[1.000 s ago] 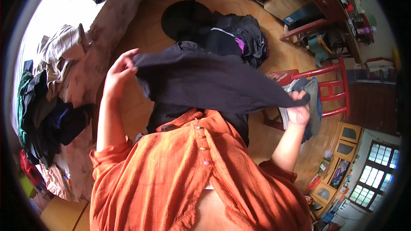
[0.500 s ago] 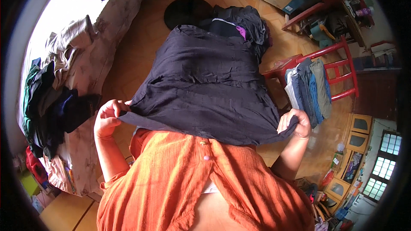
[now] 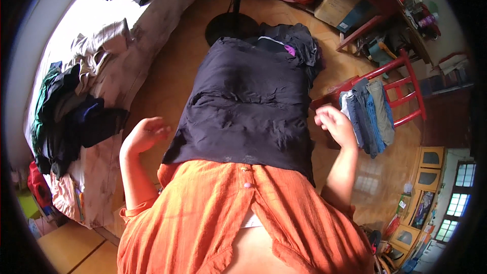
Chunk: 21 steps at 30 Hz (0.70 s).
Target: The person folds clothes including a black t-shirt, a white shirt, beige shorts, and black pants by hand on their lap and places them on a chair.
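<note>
A black garment (image 3: pixel 243 106) lies spread in front of me, its near edge against my orange shirt. Its kind cannot be made out. Soft creases run across its middle. My left hand (image 3: pixel 148 134) hovers just off its left side, fingers loosely bent and holding nothing. Off the right side is my right hand (image 3: pixel 336 126), raised and likewise free of the cloth, with its fingers curled a little but apart. A heap of dark clothes (image 3: pixel 299 40) with a purple patch and a pale band sits at the garment's far end.
On the left, a bed (image 3: pixel 147 45) bears beige clothes (image 3: pixel 104 45) and dark clothes (image 3: pixel 66 116). Folded trousers (image 3: pixel 373 114) hang on a red chair (image 3: pixel 406 89) at right. Beyond are a black round stand base (image 3: pixel 215 28) and a cardboard box (image 3: pixel 337 5).
Both hands have let go of the garment's near corners and moved off its sides. The near edge has dropped and lies flatter. The view has shifted slightly.
</note>
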Available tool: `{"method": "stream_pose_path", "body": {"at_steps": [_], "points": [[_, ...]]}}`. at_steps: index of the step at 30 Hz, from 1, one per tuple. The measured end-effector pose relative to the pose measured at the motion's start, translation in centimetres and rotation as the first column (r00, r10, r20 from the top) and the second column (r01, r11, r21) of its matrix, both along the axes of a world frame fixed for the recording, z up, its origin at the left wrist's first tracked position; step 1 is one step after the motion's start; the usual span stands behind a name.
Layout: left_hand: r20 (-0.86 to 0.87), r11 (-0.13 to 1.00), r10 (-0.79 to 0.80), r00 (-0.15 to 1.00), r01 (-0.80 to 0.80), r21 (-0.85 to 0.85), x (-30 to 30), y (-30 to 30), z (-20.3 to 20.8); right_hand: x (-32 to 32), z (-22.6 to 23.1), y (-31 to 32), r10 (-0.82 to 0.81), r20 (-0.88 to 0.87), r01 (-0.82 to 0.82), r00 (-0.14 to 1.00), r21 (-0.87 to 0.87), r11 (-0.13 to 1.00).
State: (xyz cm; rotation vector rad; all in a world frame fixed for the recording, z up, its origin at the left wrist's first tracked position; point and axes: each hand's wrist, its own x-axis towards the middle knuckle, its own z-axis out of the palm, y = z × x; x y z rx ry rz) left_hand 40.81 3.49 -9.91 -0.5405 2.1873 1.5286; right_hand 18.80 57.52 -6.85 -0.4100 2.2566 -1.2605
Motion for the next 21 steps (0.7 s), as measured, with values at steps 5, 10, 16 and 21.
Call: {"method": "stream_pose_path", "body": {"at_steps": [5,10,16,21], "points": [[-0.655,0.921,-0.385,0.65,0.224,-0.319,-9.9,7.8,3.5,-5.7,-9.0,-2.7,-0.217,-0.202,0.236,0.955,0.071,0.969],[-0.557,0.647,-0.736,0.385,0.643,-0.411,-12.9,12.1,0.3,-7.5,-13.9,-3.1,-0.464,0.087,0.471,0.882,-0.103,0.876],[-0.52,0.782,-0.592,0.615,0.595,-0.187,-12.4,12.8,1.7,-7.7,-9.7,-2.9,-0.675,-0.123,0.596,0.728,-0.373,0.711],[-0.391,0.871,-0.47,0.791,0.487,-0.061,-14.2,13.4,3.6,-8.2,-1.8,-7.2,-0.633,-0.094,0.482,0.769,-0.566,0.669]]}}
